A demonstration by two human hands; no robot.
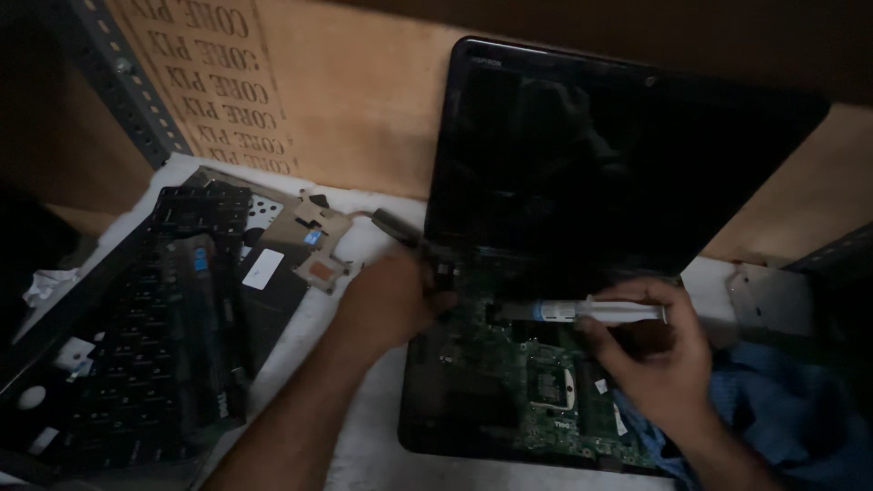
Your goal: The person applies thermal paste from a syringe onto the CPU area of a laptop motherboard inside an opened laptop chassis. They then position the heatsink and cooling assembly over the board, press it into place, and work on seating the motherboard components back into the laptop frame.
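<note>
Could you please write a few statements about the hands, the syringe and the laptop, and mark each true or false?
1. The right hand holds a syringe lying roughly level over the motherboard. True.
2. The laptop has its keyboard fitted. False: the base is open with the board bare, and a keyboard lies apart at the left.
3. The left hand rests at the laptop's left hinge corner. True.
4. The screen is lit. False: it is dark.
5. A blue cloth lies to the right of the laptop. True.
</note>
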